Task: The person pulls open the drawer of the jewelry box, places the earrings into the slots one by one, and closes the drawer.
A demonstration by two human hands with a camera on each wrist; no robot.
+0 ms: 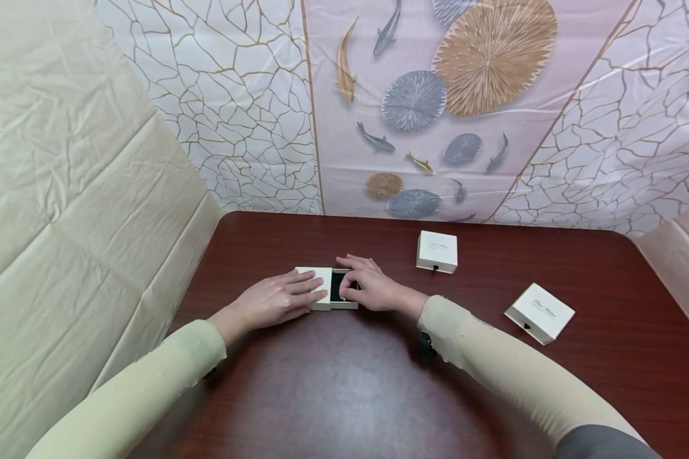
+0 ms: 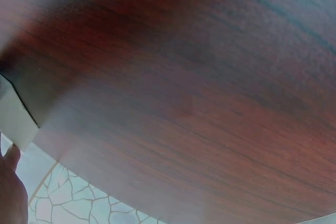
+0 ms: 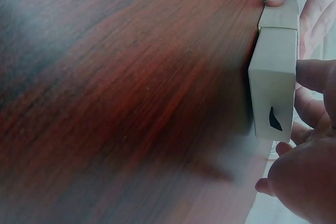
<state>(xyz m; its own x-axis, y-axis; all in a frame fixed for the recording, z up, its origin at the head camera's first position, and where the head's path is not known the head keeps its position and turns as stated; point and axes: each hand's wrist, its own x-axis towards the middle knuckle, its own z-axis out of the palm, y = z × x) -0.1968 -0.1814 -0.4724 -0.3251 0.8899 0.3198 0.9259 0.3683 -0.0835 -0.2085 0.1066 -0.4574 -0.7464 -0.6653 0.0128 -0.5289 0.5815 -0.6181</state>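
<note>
A small white drawer-style gift box (image 1: 323, 305) lies on the table with its tray (image 1: 344, 305) pulled partly out to the right, showing a black lining. My left hand (image 1: 278, 296) holds the box's sleeve, fingers laid across the top and thumb against the near side. Over the pulled-out tray is my right hand (image 1: 373, 287), its thumb and index finger bent down into the black interior. Whether they pinch anything is hidden. In the right wrist view, a black pull tab (image 3: 275, 119) shows on the tray's end, beside the right fingers.
Two more white boxes with black tabs stand to the right: one box (image 1: 437, 250) towards the back, another box (image 1: 540, 312) nearer and turned at an angle. The dark red wooden table (image 1: 333, 395) meets a patterned cloth (image 1: 252, 127) behind and a cream cloth (image 1: 92, 191) at left.
</note>
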